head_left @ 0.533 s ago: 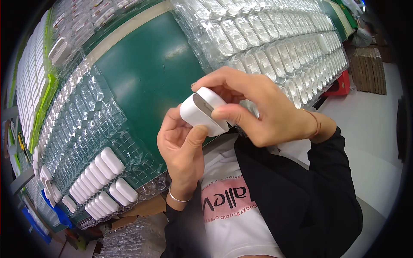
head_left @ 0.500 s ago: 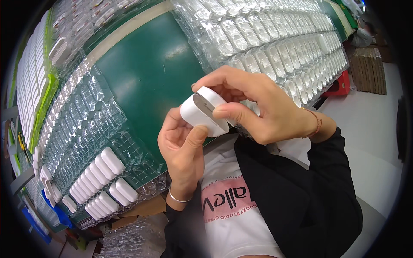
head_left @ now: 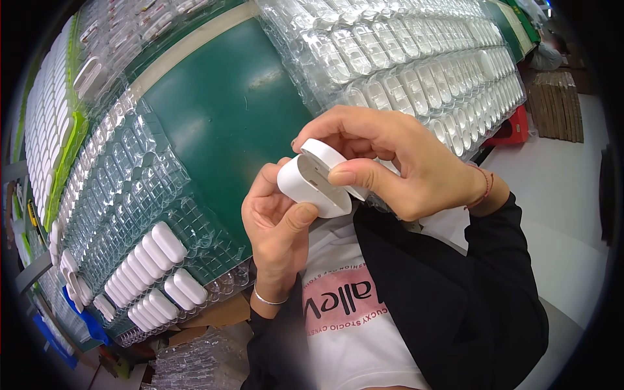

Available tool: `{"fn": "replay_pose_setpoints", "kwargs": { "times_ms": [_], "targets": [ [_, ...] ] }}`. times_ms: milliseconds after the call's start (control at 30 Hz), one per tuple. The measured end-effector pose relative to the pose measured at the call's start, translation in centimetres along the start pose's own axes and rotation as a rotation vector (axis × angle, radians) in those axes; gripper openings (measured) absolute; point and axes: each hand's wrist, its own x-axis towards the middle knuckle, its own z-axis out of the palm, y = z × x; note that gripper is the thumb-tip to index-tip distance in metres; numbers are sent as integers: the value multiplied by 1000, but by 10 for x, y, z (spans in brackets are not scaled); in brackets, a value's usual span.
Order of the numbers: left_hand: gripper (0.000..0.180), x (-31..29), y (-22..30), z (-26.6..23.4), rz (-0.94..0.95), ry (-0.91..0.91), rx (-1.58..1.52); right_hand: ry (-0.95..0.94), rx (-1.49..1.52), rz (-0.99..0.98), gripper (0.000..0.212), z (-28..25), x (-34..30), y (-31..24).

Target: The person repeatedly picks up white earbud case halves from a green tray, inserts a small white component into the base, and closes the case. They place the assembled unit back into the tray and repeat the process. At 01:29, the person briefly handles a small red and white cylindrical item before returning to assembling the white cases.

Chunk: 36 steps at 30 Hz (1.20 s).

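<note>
In front of my chest I hold a white, rounded earbud charging case in two parts. My left hand [head_left: 278, 227] grips the hollow body [head_left: 307, 190] between thumb and fingers, its open mouth tilted toward the right. The white lid [head_left: 322, 153] is pinched by my right hand [head_left: 406, 166], thumb on the inner side and fingers behind. Lid and body meet at an angle; my right thumb partly covers the gap, and I cannot tell whether a hinge joins them.
Clear plastic trays [head_left: 416, 78] with rows of white shells cover the far right. On the left, another clear tray [head_left: 140, 166] carries several white cases [head_left: 168, 243] at its near end. Between them is the green tabletop [head_left: 224, 97]. A red crate [head_left: 513, 127] and stacked cardboard [head_left: 556, 107] stand beyond.
Both hands have shifted slightly right and toward me with the case. The body has turned a little, showing more of its inside. Both parts are still held.
</note>
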Motion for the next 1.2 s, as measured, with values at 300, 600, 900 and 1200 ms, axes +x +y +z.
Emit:
{"fn": "replay_pose_setpoints", "kwargs": {
  "times_ms": [300,600,900,1200],
  "targets": [
    [73,-4,3,-10,-125,26,99,-200,-86,135,34,-12,4,-11],
    [63,-2,-5,-8,26,62,178,115,-500,-189,28,13,-2,2],
    [63,-6,-1,-7,-89,-6,40,-56,-170,-35,37,-4,1,5],
    [50,4,-11,-2,162,92,164,125,-499,-379,22,-3,7,-4]
  ]
}}
